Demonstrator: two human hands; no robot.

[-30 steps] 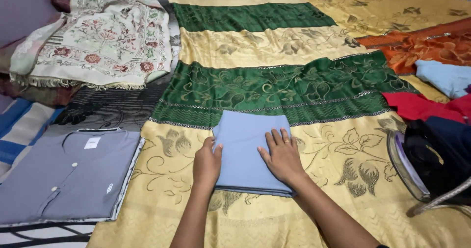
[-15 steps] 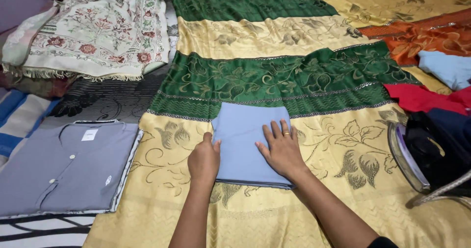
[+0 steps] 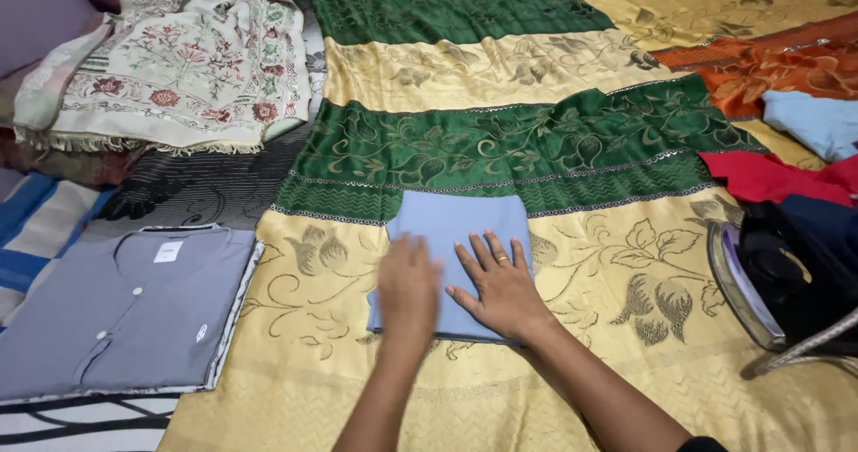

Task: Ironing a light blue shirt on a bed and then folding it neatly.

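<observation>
Since the earlier frame, left hand (image 3: 408,284) slid right off the left edge and onto the folded light-blue cloth (image 3: 447,237); it was motion-blurred. Right hand barely shifted; cloth's near-left corner sat a bit further left.

Gold-and-green floral bedspread (image 3: 536,148) covered most of the surface, bands running left to right. Cream embroidered fringed throw (image 3: 179,67) lay bunched at far left. Folded grey button shirt (image 3: 125,313) lay flat at near left, just off the bedspread's edge, on a black-and-white patterned sheet (image 3: 192,193). Orange patterned fabric (image 3: 778,67) was at far right, with a pale blue garment (image 3: 818,121) and a red garment (image 3: 769,179) nearer. Dark clothes (image 3: 804,264) were heaped at the right edge, over a tilted grey disc-shaped object (image 3: 735,287) I couldn't identify.

Light-blue cloth sat centre-near, straddling the nearest green band and the gold band below it.

Left hand: palm down on the cloth's left half, looked flat with fingers out, not gripping; blur hid detail. Right hand (image 3: 500,284): open, fingers spread, pressed flat on the cloth's right half, ring (image 3: 502,259) on one finger. Hands were just beside each other.
</observation>
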